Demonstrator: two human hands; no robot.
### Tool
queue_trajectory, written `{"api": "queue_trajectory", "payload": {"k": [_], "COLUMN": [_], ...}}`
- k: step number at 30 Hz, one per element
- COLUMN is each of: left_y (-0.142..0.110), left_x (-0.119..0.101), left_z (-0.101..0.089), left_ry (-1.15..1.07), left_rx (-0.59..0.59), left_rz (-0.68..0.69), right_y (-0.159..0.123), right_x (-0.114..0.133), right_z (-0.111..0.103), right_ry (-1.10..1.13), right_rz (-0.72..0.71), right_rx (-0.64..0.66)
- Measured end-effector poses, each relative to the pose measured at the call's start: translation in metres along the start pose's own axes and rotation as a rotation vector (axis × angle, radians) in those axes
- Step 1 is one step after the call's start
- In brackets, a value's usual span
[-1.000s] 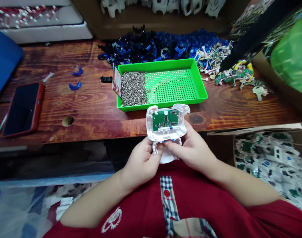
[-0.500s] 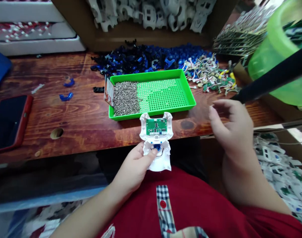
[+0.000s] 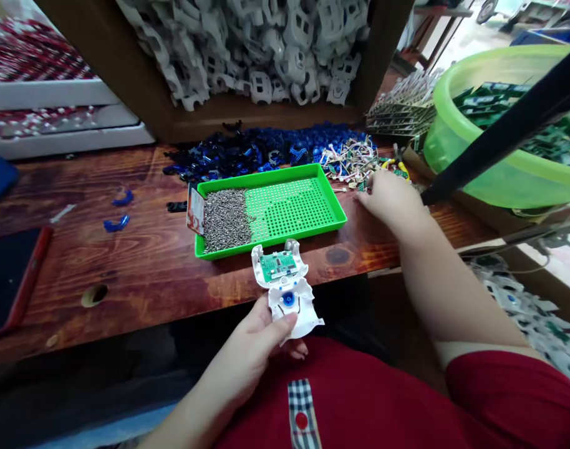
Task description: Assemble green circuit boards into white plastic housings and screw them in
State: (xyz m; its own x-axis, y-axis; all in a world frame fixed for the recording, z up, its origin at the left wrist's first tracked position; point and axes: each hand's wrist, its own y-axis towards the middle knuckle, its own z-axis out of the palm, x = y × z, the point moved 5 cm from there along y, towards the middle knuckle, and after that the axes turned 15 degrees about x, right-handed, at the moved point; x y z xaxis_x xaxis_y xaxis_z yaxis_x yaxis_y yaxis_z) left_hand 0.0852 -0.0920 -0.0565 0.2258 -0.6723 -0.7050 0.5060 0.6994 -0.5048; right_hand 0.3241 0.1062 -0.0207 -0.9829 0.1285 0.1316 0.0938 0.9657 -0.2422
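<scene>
My left hand (image 3: 261, 333) grips a white plastic shell (image 3: 287, 293) that carries a green circuit board and a blue round part, held just below the table's front edge. My right hand (image 3: 390, 198) is stretched out on the table, right of the green tray (image 3: 334, 202), with its fingertips at the near edge of a heap of small wired circuit boards (image 3: 353, 159). Its fingers point away from me, and whether they pinch anything is hidden.
The green tray holds a pile of small screws (image 3: 224, 218). Behind it lie blue plastic parts (image 3: 247, 153) and a brown box of white shells (image 3: 266, 47). A green basin (image 3: 509, 168) of boards stands right; a black rod (image 3: 500, 137) crosses it. A red phone (image 3: 9, 277) lies left.
My right hand has left the shell and reached forward and right to the heap of wired boards. The left hand now holds the shell alone. The view has tilted upward.
</scene>
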Motion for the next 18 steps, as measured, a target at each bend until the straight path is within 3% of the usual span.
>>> {"api": "queue_trajectory", "payload": {"k": [5, 10, 14, 18], "left_y": [-0.005, -0.003, -0.002, -0.004], "left_x": [0.005, 0.014, 0.014, 0.011], "left_z": [0.001, -0.002, -0.005, -0.009], "left_ry": [-0.038, 0.104, 0.364, 0.428], "left_rx": [-0.118, -0.064, 0.007, 0.017], "left_rz": [0.128, 0.14, 0.115, 0.126], "right_y": [0.0, -0.031, -0.07, -0.11], "right_x": [-0.003, -0.015, -0.01, 0.005], "right_z": [0.006, 0.008, 0.02, 0.036], "right_ry": [0.038, 0.135, 0.63, 0.986], "right_rz": [0.021, 0.005, -0.287, -0.52], "right_rx": [-0.001, -0.083, -0.27, -0.357]}}
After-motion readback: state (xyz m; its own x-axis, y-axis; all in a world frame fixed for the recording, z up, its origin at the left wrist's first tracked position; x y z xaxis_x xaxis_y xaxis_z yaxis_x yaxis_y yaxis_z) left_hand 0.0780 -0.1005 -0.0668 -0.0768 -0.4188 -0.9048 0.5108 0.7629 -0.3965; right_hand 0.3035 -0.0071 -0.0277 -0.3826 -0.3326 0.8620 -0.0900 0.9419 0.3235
